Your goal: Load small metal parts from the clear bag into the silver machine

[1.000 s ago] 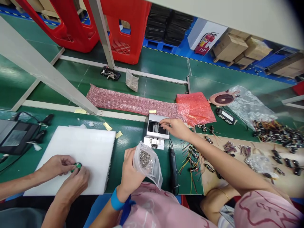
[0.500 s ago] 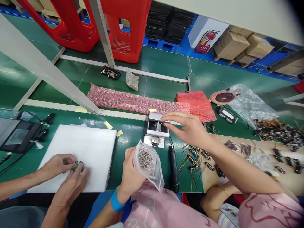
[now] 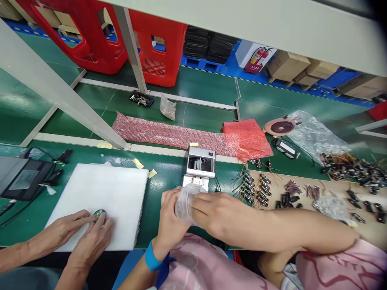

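Observation:
My left hand (image 3: 169, 215), with a blue band at the wrist, is closed around a clear plastic bag (image 3: 185, 203) in front of my body. Over the bag's upper part, the fingers of my right hand (image 3: 213, 213) are wrapped, gathering the plastic. The small metal parts inside are hidden now. Just beyond both hands stands a silver screw feeder (image 3: 201, 161) with an open top and a metal piece at its front. My right forearm reaches across the bench and covers the black tool that lay beside the feeder.
To the left, a co-worker's hands (image 3: 90, 231) handle a small round green part (image 3: 99, 214) on a white foam block (image 3: 105, 189). Wired parts (image 3: 248, 187) lie to the right. Behind are red bubble wrap (image 3: 169, 131), a pink fan (image 3: 281, 127) and a slanted metal post (image 3: 66, 92).
My right hand has left the screw feeder and come down to the bag, grasping its upper part. The bag's open mouth and its contents are now covered.

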Available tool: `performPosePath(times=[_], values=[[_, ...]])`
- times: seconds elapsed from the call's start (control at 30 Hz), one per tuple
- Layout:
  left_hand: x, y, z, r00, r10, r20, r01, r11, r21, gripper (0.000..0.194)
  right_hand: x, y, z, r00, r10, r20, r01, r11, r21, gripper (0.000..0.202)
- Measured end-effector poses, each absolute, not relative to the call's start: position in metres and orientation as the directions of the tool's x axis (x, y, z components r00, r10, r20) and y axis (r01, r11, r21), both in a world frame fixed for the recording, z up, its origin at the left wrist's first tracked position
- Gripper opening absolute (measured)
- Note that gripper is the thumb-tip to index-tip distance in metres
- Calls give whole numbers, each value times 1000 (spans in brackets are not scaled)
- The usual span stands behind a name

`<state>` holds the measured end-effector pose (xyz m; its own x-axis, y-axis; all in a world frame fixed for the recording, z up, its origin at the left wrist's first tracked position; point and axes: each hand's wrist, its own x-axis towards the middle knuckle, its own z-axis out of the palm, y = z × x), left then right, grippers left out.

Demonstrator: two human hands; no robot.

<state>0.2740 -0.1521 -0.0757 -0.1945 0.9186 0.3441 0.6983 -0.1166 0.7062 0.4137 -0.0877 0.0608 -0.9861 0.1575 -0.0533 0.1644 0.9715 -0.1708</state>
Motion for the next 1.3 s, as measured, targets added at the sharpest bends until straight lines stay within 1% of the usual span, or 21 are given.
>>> performPosePath(times=[0.07,0.13,0.2,0.33,0.43,0.5,0.6,0.7,0.77,0.83,0.93,1.03,1.2,1.3], values=[[277,-152,-80,-164,926,340,629,-167,759,33,410,-86,39,-969,210,-132,223,970,-94,13],[280,-152,-86,-159,938,307,573,-166,803,32,408,-83,21,-950,252,-183,268,961,-71,15],[284,-153,-93,-151,956,252,546,-132,827,30,408,-81,8,-941,261,-215,282,957,-73,14],[289,-156,-104,-104,982,157,536,-78,841,22,409,-84,-6,-948,251,-196,271,960,-77,9],[290,-155,-107,-96,988,117,541,-47,840,19,411,-89,-12,-946,266,-187,282,957,-65,10],[289,-153,-108,-106,989,105,552,-29,833,21,411,-90,-15,-940,281,-194,296,954,-52,13],[285,-149,-107,-127,984,124,579,-28,815,21,409,-89,-19,-928,311,-205,326,944,-45,14],[280,-145,-105,-118,983,141,591,-45,805,20,406,-83,-20,-925,309,-222,334,938,-87,12],[277,-144,-103,-85,989,125,582,-52,811,20,405,-79,-18,-923,310,-227,342,933,-116,10],[275,-142,-102,-68,993,101,573,-44,818,20,404,-76,-16,-919,323,-226,356,927,-118,9],[275,-141,-104,-89,992,86,581,-18,814,21,405,-74,-15,-917,329,-227,361,925,-118,11],[277,-141,-107,-110,990,83,587,-2,809,21,406,-71,-13,-920,317,-232,354,924,-143,11],[275,-142,-107,-96,992,77,576,-8,817,17,410,-63,-7,-925,307,-221,358,900,-248,9],[275,-143,-108,-102,989,109,582,-30,813,19,413,-62,-9,-927,294,-235,352,898,-264,10]])
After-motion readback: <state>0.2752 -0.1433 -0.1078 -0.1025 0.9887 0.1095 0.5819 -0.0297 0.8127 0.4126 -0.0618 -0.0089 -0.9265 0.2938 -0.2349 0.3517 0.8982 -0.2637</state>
